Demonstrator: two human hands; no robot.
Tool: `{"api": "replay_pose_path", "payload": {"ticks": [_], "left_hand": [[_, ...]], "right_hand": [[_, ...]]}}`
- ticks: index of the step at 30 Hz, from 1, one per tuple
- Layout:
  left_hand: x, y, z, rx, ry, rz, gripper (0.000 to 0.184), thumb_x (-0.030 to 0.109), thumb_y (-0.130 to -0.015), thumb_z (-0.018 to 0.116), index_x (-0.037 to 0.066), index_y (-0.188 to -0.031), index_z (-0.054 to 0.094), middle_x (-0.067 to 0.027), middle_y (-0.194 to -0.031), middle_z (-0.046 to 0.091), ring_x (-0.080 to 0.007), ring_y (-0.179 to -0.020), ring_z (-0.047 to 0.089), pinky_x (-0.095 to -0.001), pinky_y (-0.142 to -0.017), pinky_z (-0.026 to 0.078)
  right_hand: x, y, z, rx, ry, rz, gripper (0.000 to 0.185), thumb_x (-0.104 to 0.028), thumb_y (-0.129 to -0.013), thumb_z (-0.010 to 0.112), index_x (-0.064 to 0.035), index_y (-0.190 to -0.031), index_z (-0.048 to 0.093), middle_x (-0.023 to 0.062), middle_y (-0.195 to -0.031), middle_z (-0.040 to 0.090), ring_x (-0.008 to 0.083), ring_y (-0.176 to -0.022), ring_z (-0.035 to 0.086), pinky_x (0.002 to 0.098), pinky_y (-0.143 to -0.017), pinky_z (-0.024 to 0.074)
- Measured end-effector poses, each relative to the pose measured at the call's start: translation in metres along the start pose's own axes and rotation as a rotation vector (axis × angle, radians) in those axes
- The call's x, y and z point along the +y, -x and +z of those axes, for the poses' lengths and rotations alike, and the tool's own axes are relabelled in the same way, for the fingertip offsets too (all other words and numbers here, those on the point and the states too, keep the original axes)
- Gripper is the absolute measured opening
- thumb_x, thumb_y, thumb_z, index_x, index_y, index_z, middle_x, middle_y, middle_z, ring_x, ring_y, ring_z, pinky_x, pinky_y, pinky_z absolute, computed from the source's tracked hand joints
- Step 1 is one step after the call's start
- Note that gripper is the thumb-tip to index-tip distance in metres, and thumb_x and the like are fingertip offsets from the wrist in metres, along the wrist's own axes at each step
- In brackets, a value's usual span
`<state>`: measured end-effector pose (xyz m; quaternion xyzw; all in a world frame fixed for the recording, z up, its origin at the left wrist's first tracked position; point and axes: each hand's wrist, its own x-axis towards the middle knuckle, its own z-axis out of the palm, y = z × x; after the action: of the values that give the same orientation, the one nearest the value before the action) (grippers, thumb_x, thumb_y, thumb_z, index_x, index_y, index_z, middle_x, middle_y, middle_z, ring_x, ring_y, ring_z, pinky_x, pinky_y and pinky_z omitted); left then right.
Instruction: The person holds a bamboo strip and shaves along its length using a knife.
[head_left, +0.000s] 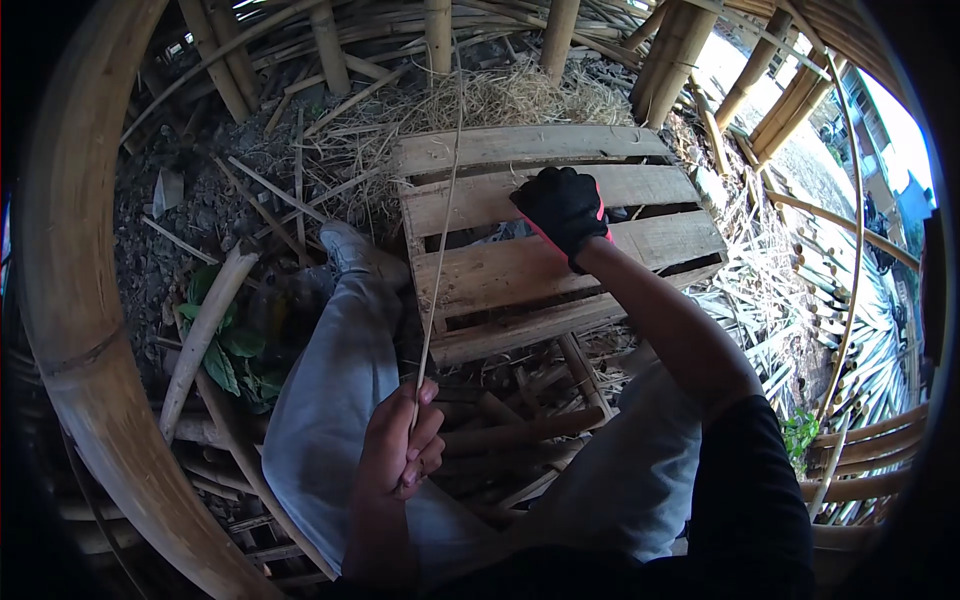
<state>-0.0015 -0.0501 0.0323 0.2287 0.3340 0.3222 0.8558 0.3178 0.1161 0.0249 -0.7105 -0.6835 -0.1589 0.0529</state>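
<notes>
My bare left hand [405, 440] is closed around the lower part of a long, thin bamboo strip [444, 235], which rises from the fist toward the top of the view. A black glove with red edging covers my right hand [566, 208]. Its fingers are curled over the slatted wooden crate [470, 275], and whatever they may hold is hidden beneath them. Dark gaps run between the crate's slats, with something pale showing through one. The strip passes in front of the crate's left side.
A thick bamboo pole [75, 270] curves along the left edge. Dry shavings [510, 97] heap behind the crate, near upright bamboo posts [437, 35]. Many cut bamboo poles [850, 350] lie at the right. Green leaves [232, 350] and a broken bamboo piece [205, 340] are by my left leg.
</notes>
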Motion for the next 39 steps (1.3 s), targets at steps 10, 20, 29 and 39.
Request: {"api": "replay_pose_path", "payload": {"ticks": [10, 20, 29, 39], "left_hand": [[0.004, -0.003, -0.015, 0.012, 0.077, 0.086, 0.022, 0.03, -0.106, 0.031, 0.012, -0.1, 0.045, 0.0053, -0.047, 0.035, -0.0041, -0.026, 0.027, -0.0194, -0.027, 0.016], [0.002, -0.002, -0.013, 0.0, 0.013, 0.041, 0.021, 0.03, -0.104, 0.032, 0.014, -0.098, 0.044, 0.0047, -0.049, 0.032, -0.0047, -0.028, 0.024, -0.0198, -0.03, 0.018], [-0.008, -0.006, -0.004, -0.063, -0.069, -0.003, 0.028, 0.038, -0.104, 0.033, 0.014, -0.097, 0.045, 0.004, -0.049, 0.032, -0.0057, -0.029, 0.024, -0.0209, -0.031, 0.02], [-0.024, -0.013, 0.005, -0.1, -0.154, -0.052, 0.032, 0.043, -0.104, 0.034, 0.013, -0.095, 0.044, 0.0044, -0.047, 0.031, -0.0057, -0.028, 0.024, -0.0205, -0.029, 0.02]], "right_hand": [[0.031, 0.039, -0.061, -0.465, -0.96, -0.993, 0.022, -0.021, -0.087, 0.068, -0.0042, -0.102, 0.069, 0.0126, -0.096, 0.067, 0.0281, -0.09, 0.064, 0.0358, -0.082, 0.0504], [0.079, -0.012, -0.049, 0.369, -1.217, 0.499, 0.049, -0.05, -0.092, 0.058, -0.0113, -0.121, 0.066, -0.0003, -0.112, 0.063, 0.0128, -0.094, 0.057, 0.0284, -0.082, 0.0442], [0.075, 0.026, -0.045, 0.182, -1.127, 0.263, 0.055, -0.049, -0.092, 0.059, -0.0105, -0.132, 0.058, 0.0036, -0.121, 0.062, 0.0124, -0.102, 0.056, 0.0299, -0.085, 0.0444], [0.06, 0.033, -0.05, 0.332, -1.031, -0.042, 0.048, -0.041, -0.097, 0.054, -0.0091, -0.133, 0.056, 0.0048, -0.124, 0.061, 0.0128, -0.104, 0.059, 0.0307, -0.089, 0.0454]]}}
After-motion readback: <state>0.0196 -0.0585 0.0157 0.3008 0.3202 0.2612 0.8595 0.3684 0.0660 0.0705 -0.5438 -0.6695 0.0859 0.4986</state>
